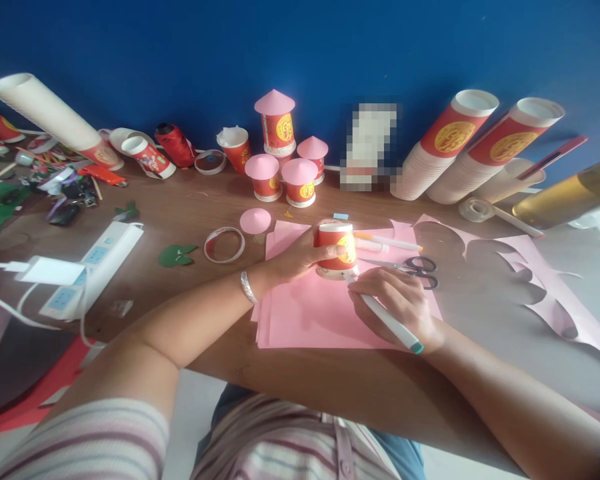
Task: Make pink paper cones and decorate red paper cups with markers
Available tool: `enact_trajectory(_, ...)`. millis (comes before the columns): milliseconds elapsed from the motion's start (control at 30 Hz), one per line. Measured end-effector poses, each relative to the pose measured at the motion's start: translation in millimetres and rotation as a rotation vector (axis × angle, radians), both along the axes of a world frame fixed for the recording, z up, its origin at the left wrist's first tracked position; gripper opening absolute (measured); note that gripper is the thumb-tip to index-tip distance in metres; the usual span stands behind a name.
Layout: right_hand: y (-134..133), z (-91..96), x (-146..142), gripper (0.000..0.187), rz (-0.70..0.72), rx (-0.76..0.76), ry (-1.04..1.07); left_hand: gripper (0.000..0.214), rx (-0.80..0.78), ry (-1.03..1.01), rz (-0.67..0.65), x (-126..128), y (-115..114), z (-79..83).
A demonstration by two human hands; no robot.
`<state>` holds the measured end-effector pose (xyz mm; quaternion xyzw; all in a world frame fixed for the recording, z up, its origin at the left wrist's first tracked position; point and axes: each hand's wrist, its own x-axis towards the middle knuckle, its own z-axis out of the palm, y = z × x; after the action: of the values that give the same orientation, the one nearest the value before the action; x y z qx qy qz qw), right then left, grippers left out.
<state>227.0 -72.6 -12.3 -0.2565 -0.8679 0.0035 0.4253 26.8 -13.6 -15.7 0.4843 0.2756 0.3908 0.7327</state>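
My left hand is wrapped round a red paper cup with a yellow emblem, holding it over a stack of pink paper. In my right hand is a white marker with a green end, its tip at the cup's white lower band. Small dark marks show on that band. Just right of the cup lie scissors with dark handles and an orange-and-white marker. A pink paper cone rests on the table left of the paper stack.
Several red cups with pink cone tops stand at the back, two stacked. Tall cup stacks lean at the right, near a tape roll. Cut pink scraps lie right; a power strip with cables sits left. A blue wall closes the back.
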Motion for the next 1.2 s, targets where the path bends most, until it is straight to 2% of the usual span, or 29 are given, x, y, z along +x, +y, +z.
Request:
enact_trajectory(167, 0.1, 0.0, 0.2, 0.024, -0.012, 0.011, -0.008, 0.024, -0.016, 0.0, -0.012, -0.7, 1.0, 0.3)
enact_trajectory(367, 1.3, 1.6, 0.6, 0.023, -0.019, 0.013, -0.017, 0.025, -0.019, 0.019, 0.011, 0.9, -0.9, 6.4)
enact_trajectory(533, 1.7, 0.2, 1.6, 0.022, -0.026, 0.015, -0.018, 0.03, -0.024, 0.011, 0.012, 0.4, 1.0, 1.1)
enact_trajectory(700, 0.9, 3.5, 1.8, 0.021, -0.029, 0.007, -0.018, 0.023, -0.007, -0.01, -0.017, -0.9, 1.8, -0.4)
enact_trajectory(1200, 1.1, -2.9, 2.2, 0.021, -0.03, -0.011, -0.015, 0.024, 0.065, 0.058, -0.043, 1.3, -4.6, 15.0)
